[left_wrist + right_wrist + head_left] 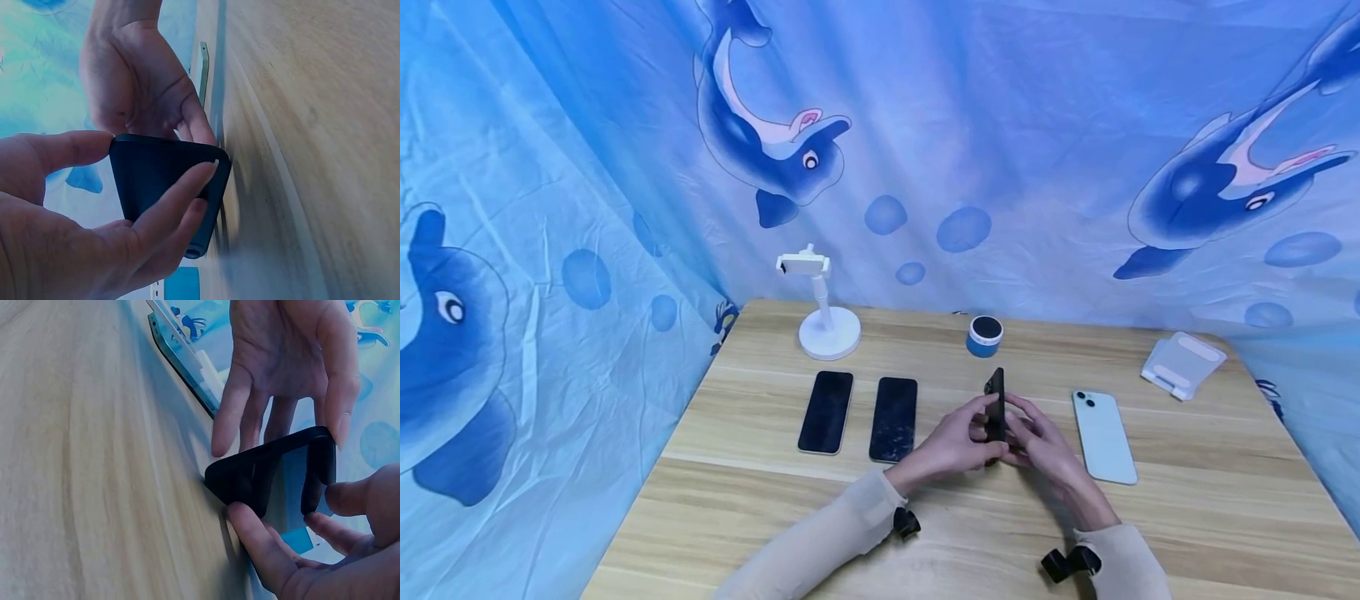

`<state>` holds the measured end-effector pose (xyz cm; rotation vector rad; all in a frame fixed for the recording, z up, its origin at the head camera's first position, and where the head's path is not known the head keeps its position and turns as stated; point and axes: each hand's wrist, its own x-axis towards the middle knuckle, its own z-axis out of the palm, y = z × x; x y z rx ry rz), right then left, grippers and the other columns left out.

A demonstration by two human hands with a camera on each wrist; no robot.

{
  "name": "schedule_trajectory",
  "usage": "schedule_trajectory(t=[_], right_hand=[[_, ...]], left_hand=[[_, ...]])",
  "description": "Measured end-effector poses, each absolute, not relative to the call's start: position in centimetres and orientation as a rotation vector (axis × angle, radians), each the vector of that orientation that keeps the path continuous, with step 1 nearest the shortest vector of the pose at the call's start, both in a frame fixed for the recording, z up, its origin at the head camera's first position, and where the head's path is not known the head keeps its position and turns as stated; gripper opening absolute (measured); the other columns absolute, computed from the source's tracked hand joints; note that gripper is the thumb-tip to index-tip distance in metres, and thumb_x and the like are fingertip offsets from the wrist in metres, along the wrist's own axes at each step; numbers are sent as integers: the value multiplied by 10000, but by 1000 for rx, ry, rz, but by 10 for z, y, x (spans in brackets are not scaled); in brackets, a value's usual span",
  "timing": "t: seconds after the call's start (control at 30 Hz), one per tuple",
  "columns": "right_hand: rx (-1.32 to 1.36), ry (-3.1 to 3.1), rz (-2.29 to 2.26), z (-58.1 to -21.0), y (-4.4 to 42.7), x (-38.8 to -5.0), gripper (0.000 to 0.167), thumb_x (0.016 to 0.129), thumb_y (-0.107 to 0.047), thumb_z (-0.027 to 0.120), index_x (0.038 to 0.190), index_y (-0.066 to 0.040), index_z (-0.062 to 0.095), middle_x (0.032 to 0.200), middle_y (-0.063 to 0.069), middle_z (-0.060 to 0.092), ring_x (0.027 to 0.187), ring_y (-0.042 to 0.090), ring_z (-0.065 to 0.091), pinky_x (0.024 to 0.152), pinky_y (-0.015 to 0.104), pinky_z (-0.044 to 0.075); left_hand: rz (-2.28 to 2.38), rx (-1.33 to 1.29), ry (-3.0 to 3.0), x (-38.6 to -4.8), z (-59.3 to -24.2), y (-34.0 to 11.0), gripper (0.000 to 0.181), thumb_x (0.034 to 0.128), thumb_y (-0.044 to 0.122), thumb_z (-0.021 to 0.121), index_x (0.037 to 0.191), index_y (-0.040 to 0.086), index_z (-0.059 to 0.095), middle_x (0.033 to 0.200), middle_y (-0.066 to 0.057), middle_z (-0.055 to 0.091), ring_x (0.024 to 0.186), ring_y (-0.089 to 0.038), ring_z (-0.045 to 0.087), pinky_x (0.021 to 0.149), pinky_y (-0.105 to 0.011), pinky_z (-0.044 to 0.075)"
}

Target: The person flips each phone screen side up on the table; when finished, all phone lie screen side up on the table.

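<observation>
Both hands (957,437) (1047,450) pinch a slim black phone (996,423), edge-up, with rounded corners and a glossy, reflective screen.

The dark phone (997,410) between the left hand (951,437) and right hand (1041,446) has a matt back and a glossy screen mirroring fingers; left of the hands, the smudged phone (892,419) and the cleaner phone (825,412) show shiny, glass-like faces. Right of them, the pale phone (1105,437) looks smooth-backed. Below spreads the smooth, wood-grained tabletop (970,542); beyond hangs the creased, faintly shiny cloth curtain (1037,108).
</observation>
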<state>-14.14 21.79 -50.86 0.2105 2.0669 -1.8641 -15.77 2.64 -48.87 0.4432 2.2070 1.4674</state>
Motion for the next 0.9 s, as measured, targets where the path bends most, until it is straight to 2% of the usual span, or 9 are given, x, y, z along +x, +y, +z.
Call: schedule_trajectory(t=[0.17, 0.27, 0.53, 0.77, 0.9], right_hand=[[210, 2078, -1849, -509, 213, -143, 531, 1138, -269, 413, 1653, -236, 291, 1504, 265, 473, 1069, 150, 670, 870, 277, 601], [220, 2095, -1840, -509, 210, -144, 522, 1137, -258, 419, 1648, -244, 312, 1491, 250, 473, 1050, 150, 661, 876, 284, 600], [212, 2161, -1803, -509, 203, -144, 521, 1122, -241, 471, 1630, -222, 355, 1516, 266, 470, 1071, 164, 670, 859, 331, 612], [154, 2244, -1740, -509, 197, -143, 548, 1100, -293, 530, 1618, -200, 374, 1522, 268, 468, 1266, 334, 616, 909, 433, 621], [118, 2296, -1703, -510, 194, -144, 557, 1087, -304, 561, 1606, -189, 395, 1521, 269, 468, 1325, 406, 560, 876, 459, 630]], left_hand=[[1498, 432, 2200, -158, -489, 23, 738, 938, 190, 768, 1583, 301, 427, 1458, -172, 586, 1289, -346, 653, 943, -382, 597], [1514, 451, 2194, -159, -488, 21, 743, 938, 163, 758, 1590, 266, 416, 1449, -170, 596, 1288, -349, 654, 951, -372, 594], [1561, 434, 2200, -159, -487, 16, 771, 899, 99, 776, 1582, 197, 434, 1406, -174, 611, 1211, -343, 689, 873, -334, 613], [1579, 390, 2204, -162, -488, 9, 771, 878, 81, 792, 1565, 187, 458, 1340, -155, 636, 1099, -244, 711, 800, -299, 602], [1593, 385, 2194, -163, -489, 3, 770, 862, 50, 789, 1554, 145, 465, 1275, -130, 653, 1049, -209, 701, 789, -294, 594]])
